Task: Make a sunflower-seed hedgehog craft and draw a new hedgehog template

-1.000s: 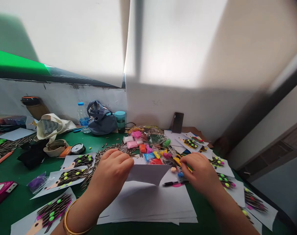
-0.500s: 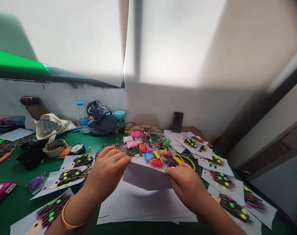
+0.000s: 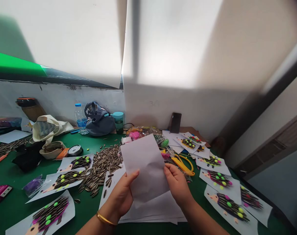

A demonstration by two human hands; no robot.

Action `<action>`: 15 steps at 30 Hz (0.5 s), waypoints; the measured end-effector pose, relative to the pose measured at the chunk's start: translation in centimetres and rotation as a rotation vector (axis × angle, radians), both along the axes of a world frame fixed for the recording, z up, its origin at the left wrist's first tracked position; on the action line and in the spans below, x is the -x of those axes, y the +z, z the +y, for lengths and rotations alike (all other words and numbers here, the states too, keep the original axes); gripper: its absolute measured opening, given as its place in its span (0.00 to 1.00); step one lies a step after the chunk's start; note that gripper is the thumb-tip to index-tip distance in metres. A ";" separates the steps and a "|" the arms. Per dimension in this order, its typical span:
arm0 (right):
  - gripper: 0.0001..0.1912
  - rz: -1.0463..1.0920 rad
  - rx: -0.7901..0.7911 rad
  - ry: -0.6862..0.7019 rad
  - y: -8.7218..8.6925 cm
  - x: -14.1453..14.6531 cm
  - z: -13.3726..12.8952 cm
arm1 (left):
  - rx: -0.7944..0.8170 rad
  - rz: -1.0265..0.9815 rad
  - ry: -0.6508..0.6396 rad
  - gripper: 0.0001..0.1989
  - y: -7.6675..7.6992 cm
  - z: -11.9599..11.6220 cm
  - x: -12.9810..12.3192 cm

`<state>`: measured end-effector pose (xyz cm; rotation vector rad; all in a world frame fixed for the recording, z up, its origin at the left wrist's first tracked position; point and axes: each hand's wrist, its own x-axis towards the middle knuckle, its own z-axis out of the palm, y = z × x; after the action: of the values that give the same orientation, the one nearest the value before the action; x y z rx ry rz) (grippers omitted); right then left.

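Paper point(image 3: 147, 163) has tipped up, its near side blank, pinched by the curled left hand point(image 3: 121, 197) and right hand point(image 3: 178, 186); hedgehog pictures point(image 3: 220, 179) beside each hand look done.

Both hands point(image 3: 148, 184) hold white paper point(image 3: 145, 166).

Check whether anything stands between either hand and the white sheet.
Nothing visible does: the left hand and right hand hold the white sheet directly. Seeds lie left of it, yellow-handled scissors right.
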<state>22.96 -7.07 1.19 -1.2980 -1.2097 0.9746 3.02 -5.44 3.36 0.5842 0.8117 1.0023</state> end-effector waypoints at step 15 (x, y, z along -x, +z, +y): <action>0.19 -0.183 0.096 0.126 -0.9 -1.3 -0.4 | -0.198 0.220 0.047 0.20 -1.6 4.0 0.7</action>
<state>24.30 -7.50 0.27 -1.4249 -1.4136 1.0312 2.34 -1.43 1.76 0.8595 0.9291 1.0809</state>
